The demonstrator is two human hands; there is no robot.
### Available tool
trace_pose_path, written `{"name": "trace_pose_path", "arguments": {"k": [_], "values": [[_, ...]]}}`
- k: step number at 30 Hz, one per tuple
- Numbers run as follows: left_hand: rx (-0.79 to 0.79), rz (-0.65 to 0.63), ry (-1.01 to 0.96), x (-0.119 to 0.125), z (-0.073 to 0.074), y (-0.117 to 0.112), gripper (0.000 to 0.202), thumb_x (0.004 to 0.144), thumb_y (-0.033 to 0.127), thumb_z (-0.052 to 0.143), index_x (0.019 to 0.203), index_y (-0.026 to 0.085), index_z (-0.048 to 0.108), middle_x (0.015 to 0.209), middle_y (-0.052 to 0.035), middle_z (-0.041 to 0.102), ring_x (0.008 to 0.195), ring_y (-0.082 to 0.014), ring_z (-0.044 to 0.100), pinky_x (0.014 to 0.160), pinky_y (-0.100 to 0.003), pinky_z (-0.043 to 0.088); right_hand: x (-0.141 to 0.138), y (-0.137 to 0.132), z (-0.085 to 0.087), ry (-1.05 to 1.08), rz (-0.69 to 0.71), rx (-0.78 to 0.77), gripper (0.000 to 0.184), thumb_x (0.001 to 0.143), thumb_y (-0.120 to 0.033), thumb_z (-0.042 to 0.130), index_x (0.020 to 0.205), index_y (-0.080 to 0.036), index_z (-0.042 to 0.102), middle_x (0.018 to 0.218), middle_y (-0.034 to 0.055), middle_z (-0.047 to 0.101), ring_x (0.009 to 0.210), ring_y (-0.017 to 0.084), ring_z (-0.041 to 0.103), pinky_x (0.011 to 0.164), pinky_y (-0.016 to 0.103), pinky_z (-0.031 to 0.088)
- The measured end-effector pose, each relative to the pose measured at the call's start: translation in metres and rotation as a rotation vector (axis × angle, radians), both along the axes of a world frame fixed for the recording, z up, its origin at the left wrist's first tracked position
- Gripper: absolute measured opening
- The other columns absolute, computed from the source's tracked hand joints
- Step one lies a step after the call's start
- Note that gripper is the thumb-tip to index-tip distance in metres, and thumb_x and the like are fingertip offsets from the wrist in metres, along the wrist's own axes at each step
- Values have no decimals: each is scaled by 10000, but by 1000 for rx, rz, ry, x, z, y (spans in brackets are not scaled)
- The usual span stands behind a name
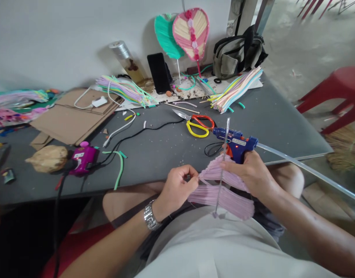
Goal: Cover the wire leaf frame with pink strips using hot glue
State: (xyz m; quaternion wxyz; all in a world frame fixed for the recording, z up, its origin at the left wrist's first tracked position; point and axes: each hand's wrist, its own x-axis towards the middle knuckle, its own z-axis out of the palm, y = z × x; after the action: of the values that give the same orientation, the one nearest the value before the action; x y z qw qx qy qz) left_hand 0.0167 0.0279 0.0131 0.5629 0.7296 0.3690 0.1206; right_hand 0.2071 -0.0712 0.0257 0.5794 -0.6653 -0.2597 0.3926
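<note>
My right hand [257,172] is wrapped around a blue hot glue gun [239,144], its nozzle toward the left and a long clear glue stick [299,164] coming out of its back. The thumb of that hand also rests on a lilac piece made of pipe cleaners [223,200], held above my lap, with a thin silvery rod [220,179] running up its middle. My left hand [180,183] is closed in a pinch at the left edge of this piece, on what looks like a pipe cleaner end. The exact fingertip contact is hard to see.
Scissors [199,123] with red and yellow handles lie beyond the glue gun. Pipe cleaner bundles [236,90], a phone [159,73], a bottle [128,63] and two fan shapes [191,34] stand behind. A purple power adapter [84,159], cables and cardboard [70,116] are left; a red stool [336,92] is right.
</note>
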Motion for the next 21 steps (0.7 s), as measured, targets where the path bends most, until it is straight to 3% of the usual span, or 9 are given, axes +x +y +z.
{"name": "trace_pose_path", "arguments": {"k": [5, 12, 18, 21], "values": [[-36, 112, -2, 5, -5, -10, 152, 728, 305, 592, 639, 183, 576, 621, 12, 557, 584, -117, 457, 562, -234, 366, 2, 0, -4, 19, -11, 22, 383, 594, -276, 812, 944, -190, 684, 824, -13, 654, 766, 179, 552, 773, 327, 449], [58, 180, -50, 7, -2, -11, 159, 737, 305, 629, 646, 175, 611, 630, 3, 595, 603, -127, 493, 567, -231, 379, 5, -1, -7, 186, -13, 49, 394, 609, -282, 849, 952, -191, 678, 731, -46, 625, 672, 149, 532, 697, 306, 432], [-157, 132, -118, -2, 4, -3, 317, 874, 434, 590, 716, 166, 652, 687, -6, 623, 648, -138, 517, 600, -243, 383, 4, 2, -6, 306, -2, 39, 441, 616, -300, 880, 995, -188, 685, 737, -26, 681, 655, 181, 615, 658, 317, 483], [-216, 98, -89, -2, 6, 0, 342, 854, 464, 633, 702, 159, 665, 668, -10, 634, 640, -139, 518, 597, -248, 374, -1, 4, -4, 347, -2, 43, 472, 588, -282, 896, 997, -184, 683, 737, -19, 692, 660, 190, 632, 665, 324, 505]]}}
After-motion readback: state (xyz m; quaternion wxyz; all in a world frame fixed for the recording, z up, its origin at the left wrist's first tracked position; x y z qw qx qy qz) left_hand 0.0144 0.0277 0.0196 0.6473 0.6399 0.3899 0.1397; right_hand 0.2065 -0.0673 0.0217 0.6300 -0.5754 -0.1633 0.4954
